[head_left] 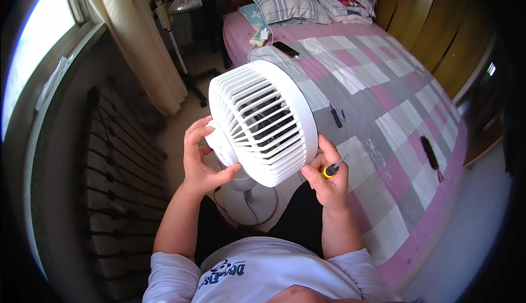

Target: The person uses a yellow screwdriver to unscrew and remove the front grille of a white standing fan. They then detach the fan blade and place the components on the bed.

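Observation:
A white pedestal fan's round head (224, 97) is tilted in front of me, its slatted rear grille showing and dark parts visible between the slats. My left hand (200, 166) is curled around the white motor housing at the back, thumb low and fingers above. At the right rim of the fan head, my right hand (330, 188) steadies the edge with its fingers. The same hand holds a screwdriver (331, 171) with a yellow and black handle, its shaft pointing up and right. Below, the fan's round white base (263, 207) stands on the floor between my legs.
On my right is a bed with a checked cover (394, 166). It bears a phone (286, 49), a power strip (257, 38), slim dark tools (336, 117), a black brush (430, 152) and pillows (290, 7). A dark metal railing (123, 166) and a curtain (129, 45) are on my left.

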A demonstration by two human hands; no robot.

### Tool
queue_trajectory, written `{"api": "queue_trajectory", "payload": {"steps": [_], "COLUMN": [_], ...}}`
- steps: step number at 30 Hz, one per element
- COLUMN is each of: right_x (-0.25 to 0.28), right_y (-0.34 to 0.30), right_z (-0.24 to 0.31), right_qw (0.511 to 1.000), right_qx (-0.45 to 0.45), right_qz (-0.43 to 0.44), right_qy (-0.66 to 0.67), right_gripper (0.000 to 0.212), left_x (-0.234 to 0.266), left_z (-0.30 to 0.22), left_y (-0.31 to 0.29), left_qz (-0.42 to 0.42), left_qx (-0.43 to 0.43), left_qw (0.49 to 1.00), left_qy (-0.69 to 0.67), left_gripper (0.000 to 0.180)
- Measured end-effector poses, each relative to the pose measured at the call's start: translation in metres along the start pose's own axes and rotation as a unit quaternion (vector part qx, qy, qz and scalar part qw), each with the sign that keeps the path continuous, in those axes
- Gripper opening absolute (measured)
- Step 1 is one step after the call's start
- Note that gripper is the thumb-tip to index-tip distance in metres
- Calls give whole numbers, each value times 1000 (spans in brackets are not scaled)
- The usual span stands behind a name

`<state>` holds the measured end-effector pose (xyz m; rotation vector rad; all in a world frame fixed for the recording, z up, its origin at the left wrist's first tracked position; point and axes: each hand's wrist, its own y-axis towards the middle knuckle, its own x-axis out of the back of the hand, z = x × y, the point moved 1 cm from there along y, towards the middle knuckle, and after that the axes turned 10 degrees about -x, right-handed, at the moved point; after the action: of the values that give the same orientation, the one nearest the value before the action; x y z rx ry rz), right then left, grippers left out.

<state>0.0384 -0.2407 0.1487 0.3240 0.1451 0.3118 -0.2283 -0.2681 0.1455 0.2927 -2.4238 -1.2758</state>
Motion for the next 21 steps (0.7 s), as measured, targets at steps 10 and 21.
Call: {"api": "queue_trajectory", "payload": {"steps": [10,21], "right_x": [9,-34], "right_y": [3,17], "right_z": [-29,-37], "right_qw": [997,976], "right_qx": [26,164], "right_qz": [-68,-138], "right_qy": [40,31], "right_gripper": [25,41], "left_x": [-8,22], "left_z": [9,33], "left_y": [11,30], "left_qz": [16,-32], "left_qx": [-24,122], "left_qw": [997,966], "left_qy": [-74,-225], "left_gripper": [83,91]}}
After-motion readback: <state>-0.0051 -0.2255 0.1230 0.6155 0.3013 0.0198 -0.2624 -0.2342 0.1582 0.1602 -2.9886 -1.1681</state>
